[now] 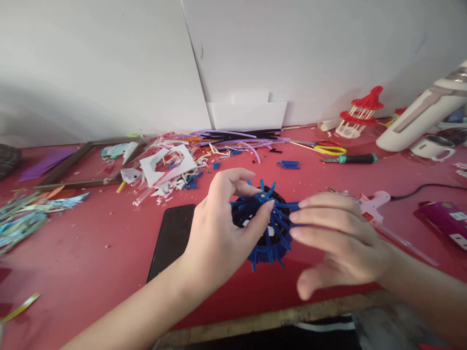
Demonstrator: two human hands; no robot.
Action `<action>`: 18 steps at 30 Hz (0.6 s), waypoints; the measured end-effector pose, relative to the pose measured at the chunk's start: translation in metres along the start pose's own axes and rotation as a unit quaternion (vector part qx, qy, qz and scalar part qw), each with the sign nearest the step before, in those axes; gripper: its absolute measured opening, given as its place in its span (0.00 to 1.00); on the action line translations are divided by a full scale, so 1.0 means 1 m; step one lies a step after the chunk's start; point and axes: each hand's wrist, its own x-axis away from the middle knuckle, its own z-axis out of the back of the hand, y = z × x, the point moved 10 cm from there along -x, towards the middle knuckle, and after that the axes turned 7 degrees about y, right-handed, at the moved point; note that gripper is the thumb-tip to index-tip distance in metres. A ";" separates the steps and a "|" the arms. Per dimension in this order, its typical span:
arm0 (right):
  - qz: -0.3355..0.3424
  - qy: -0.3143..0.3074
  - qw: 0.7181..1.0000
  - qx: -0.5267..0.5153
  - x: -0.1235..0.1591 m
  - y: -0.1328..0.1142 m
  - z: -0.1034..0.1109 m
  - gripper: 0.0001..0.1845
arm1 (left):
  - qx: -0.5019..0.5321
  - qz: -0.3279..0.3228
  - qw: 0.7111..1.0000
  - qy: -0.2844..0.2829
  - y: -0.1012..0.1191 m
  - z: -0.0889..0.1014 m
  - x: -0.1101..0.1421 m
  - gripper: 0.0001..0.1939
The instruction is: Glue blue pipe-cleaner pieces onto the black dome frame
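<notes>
My left hand [222, 226] pinches a blue pipe-cleaner roof [280, 221] near its top, thumb on the near side and fingers behind. Blue strands spread out from a centre point that has a small pale dot. Under them a round black and blue form shows, with white bits inside; its lower part is partly hidden. On the right side, my right hand [339, 238] has its fingers stretched out and its thumb well apart. Its fingertips are at the outer ends of a few blue strands, and it looks slightly blurred. A black phone [170, 236] lies beside my left hand.
Behind are paper scraps [168, 167], purple and black pipe cleaners [237, 137], yellow-handled scissors [330, 149] and a utility knife [352, 159]. A pink glue gun [375, 206] with a cord lies right. A red-roofed model [359, 114], white flask [419, 114] and mug [434, 147] stand farther back.
</notes>
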 end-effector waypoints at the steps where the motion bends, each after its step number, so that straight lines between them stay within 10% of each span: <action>1: -0.018 0.001 1.000 -0.011 0.002 0.005 0.002 0.25 | 0.020 -0.005 1.000 -0.011 -0.001 -0.002 0.000 0.22; 6: -0.141 -0.050 0.988 -0.041 0.017 0.040 -0.003 0.22 | 0.112 -0.030 0.985 -0.127 -0.004 -0.016 -0.004 0.23; 18: -0.072 -0.027 0.997 0.025 0.019 0.017 -0.011 0.11 | 0.200 -0.006 0.962 -0.185 -0.007 -0.015 -0.014 0.23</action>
